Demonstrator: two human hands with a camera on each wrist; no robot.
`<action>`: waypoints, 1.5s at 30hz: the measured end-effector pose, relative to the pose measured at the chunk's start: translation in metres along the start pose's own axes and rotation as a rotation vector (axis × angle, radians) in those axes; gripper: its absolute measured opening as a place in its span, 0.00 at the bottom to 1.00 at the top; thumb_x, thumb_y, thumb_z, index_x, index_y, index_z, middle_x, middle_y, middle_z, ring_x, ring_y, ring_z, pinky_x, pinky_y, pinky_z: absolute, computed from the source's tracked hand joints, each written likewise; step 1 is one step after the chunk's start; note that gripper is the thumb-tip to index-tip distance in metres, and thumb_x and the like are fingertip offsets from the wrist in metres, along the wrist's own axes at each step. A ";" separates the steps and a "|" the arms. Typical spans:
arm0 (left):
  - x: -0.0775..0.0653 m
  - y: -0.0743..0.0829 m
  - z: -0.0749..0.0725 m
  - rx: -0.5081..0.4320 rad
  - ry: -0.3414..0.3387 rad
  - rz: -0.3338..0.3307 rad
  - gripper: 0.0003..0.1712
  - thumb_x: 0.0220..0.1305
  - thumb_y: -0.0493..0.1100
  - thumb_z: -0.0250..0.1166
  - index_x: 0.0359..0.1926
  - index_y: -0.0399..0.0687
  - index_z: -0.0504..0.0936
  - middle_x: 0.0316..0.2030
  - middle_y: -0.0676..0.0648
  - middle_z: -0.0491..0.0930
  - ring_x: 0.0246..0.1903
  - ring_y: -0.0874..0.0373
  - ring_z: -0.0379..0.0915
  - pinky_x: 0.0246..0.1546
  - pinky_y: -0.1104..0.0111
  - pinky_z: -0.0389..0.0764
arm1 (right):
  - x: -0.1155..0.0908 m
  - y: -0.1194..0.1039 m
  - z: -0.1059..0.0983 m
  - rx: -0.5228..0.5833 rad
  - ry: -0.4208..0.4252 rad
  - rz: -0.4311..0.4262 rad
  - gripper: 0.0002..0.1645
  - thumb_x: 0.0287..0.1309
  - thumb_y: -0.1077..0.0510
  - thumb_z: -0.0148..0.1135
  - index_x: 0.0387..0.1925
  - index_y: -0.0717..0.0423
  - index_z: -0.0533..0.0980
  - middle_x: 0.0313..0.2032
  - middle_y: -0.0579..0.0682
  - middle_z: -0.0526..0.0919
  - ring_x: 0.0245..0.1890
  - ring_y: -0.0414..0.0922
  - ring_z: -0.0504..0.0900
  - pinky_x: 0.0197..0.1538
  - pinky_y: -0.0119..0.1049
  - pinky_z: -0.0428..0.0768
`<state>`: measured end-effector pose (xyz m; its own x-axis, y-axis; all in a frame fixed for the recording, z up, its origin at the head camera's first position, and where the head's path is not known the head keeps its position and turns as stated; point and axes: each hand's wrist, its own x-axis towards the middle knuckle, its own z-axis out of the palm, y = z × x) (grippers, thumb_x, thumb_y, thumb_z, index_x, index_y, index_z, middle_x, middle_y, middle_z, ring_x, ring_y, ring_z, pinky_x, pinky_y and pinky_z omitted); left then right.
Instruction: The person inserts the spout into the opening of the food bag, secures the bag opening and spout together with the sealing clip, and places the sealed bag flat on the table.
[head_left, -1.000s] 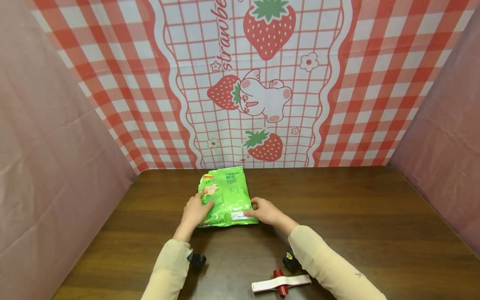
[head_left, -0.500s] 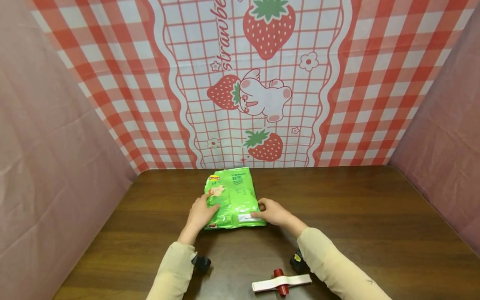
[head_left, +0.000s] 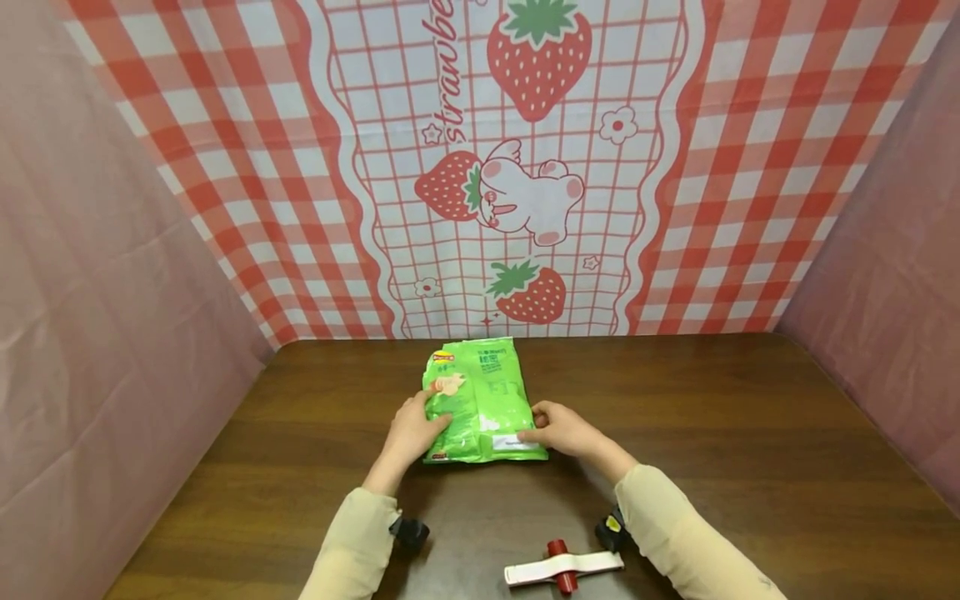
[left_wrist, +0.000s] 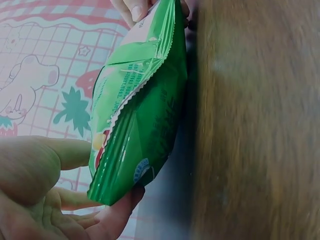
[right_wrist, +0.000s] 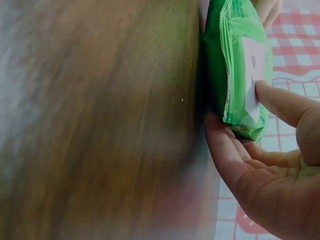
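Observation:
A bright green snack bag (head_left: 487, 392) with a white label near its front edge lies at the back middle of the table, printed side up. My left hand (head_left: 412, 429) grips its left side, thumb on top and fingers curled beneath the edge, as the left wrist view shows of the bag (left_wrist: 135, 110). On the right side my right hand (head_left: 566, 429) pinches the bag's corner. In the right wrist view the thumb of the right hand (right_wrist: 280, 150) presses the white label (right_wrist: 253, 75) while the fingers go under the bag.
A white and red peeler-like tool (head_left: 562, 568), its kind unclear, lies near the table's front, between the forearms. Behind the brown wooden table (head_left: 712, 433) hangs a strawberry-print cloth (head_left: 525, 208). Pink cloths (head_left: 112, 333) flank both sides.
Both hands have moved to the right and slightly toward the front, and the snack bag has shifted along with them. The white and red tool has stayed in place.

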<state>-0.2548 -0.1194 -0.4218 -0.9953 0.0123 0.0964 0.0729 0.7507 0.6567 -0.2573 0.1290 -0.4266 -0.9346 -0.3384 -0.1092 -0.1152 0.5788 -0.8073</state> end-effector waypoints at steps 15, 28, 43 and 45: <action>-0.005 0.012 0.010 -0.035 -0.021 0.041 0.34 0.52 0.45 0.64 0.58 0.33 0.67 0.50 0.31 0.72 0.50 0.39 0.69 0.49 0.50 0.70 | -0.014 0.016 -0.011 0.157 -0.037 0.033 0.35 0.54 0.57 0.61 0.55 0.79 0.60 0.47 0.69 0.73 0.44 0.53 0.76 0.43 0.44 0.77; -0.005 0.016 0.018 -0.135 -0.038 0.037 0.37 0.50 0.43 0.66 0.59 0.31 0.63 0.37 0.38 0.77 0.40 0.46 0.73 0.43 0.56 0.73 | -0.024 0.023 -0.023 0.183 -0.070 0.008 0.35 0.55 0.59 0.60 0.54 0.81 0.58 0.44 0.68 0.73 0.42 0.50 0.76 0.43 0.43 0.77; -0.012 0.026 0.025 -0.220 -0.119 0.018 0.36 0.53 0.44 0.65 0.59 0.32 0.64 0.45 0.36 0.76 0.46 0.45 0.71 0.44 0.55 0.73 | -0.038 0.030 -0.037 0.239 -0.105 0.020 0.37 0.58 0.57 0.57 0.56 0.83 0.55 0.46 0.68 0.74 0.45 0.51 0.76 0.47 0.46 0.76; -0.012 0.027 0.027 -0.222 -0.117 0.031 0.35 0.52 0.43 0.65 0.59 0.32 0.64 0.44 0.36 0.76 0.46 0.45 0.72 0.45 0.55 0.72 | -0.040 0.031 -0.038 0.256 -0.109 0.019 0.36 0.59 0.57 0.56 0.55 0.83 0.56 0.47 0.69 0.73 0.45 0.51 0.76 0.47 0.47 0.76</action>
<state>-0.2424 -0.0818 -0.4252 -0.9921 0.1190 0.0407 0.1032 0.5854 0.8041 -0.2364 0.1888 -0.4249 -0.8923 -0.4153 -0.1769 0.0041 0.3844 -0.9232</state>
